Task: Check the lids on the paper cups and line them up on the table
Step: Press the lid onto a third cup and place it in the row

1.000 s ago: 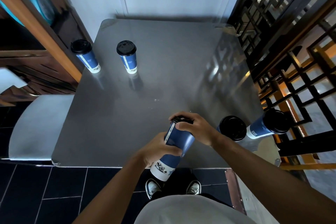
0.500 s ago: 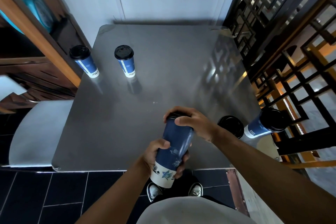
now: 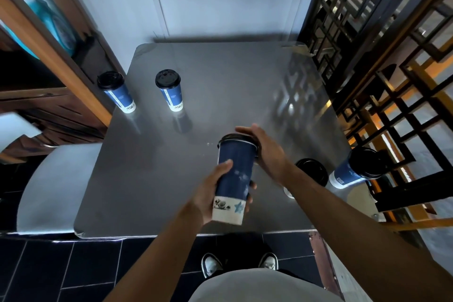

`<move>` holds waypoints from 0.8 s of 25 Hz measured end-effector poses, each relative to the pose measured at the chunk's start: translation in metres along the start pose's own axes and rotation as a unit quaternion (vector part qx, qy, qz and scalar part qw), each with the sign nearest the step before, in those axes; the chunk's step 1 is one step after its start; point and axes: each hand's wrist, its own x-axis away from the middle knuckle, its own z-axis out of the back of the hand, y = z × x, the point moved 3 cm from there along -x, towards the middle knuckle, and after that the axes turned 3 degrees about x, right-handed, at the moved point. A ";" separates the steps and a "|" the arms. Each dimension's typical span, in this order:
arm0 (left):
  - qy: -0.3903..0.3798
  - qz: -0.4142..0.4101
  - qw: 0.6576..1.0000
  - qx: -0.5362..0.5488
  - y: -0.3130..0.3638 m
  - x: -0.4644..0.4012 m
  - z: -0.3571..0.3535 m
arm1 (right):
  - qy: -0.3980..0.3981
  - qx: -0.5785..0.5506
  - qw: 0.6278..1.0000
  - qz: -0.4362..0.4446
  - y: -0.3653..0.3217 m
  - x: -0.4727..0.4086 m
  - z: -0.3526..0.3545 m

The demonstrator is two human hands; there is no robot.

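Note:
My left hand [image 3: 208, 197] grips the lower body of a blue paper cup [image 3: 234, 174] with a white base, held above the near part of the steel table [image 3: 152, 179]. My right hand [image 3: 267, 152] lies against the cup's black lid [image 3: 232, 138], fingers fairly straight over its far side. Two more blue lidded cups stand upright at the far left: one [image 3: 117, 92] at the table's left edge, one [image 3: 170, 91] beside it. On the right, a black-lidded cup [image 3: 311, 170] is partly hidden behind my right forearm, and another cup [image 3: 355, 170] leans at the right edge.
A grey chair seat [image 3: 54, 184] sits left of the table. Dark wooden shelving [image 3: 49, 95] runs along the left and a black lattice screen [image 3: 392, 81] along the right. A pale wall [image 3: 220, 0] closes the far side. My shoes [image 3: 240, 263] show on dark floor tiles.
The held cup has risen and moved forward and right over the table. My left hand has slid lower on its body; my right hand's fingers have loosened from gripping the lid.

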 end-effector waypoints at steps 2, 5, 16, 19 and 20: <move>0.087 -0.027 0.996 -0.002 0.010 -0.005 0.001 | 0.058 -0.040 0.997 -0.025 0.012 0.001 0.000; 0.155 -0.039 0.987 0.031 0.011 -0.010 0.003 | 0.058 -0.049 0.997 -0.034 0.028 0.008 -0.008; 0.251 -0.016 0.967 0.051 0.004 -0.011 -0.009 | 0.069 0.013 0.997 0.021 0.042 0.016 -0.009; 0.263 -0.034 0.963 0.054 0.003 -0.014 -0.013 | 0.081 0.044 0.995 0.040 0.038 0.018 -0.007; 0.269 -0.042 0.961 0.053 0.003 -0.015 -0.014 | 0.086 0.053 0.994 0.040 0.037 0.018 -0.006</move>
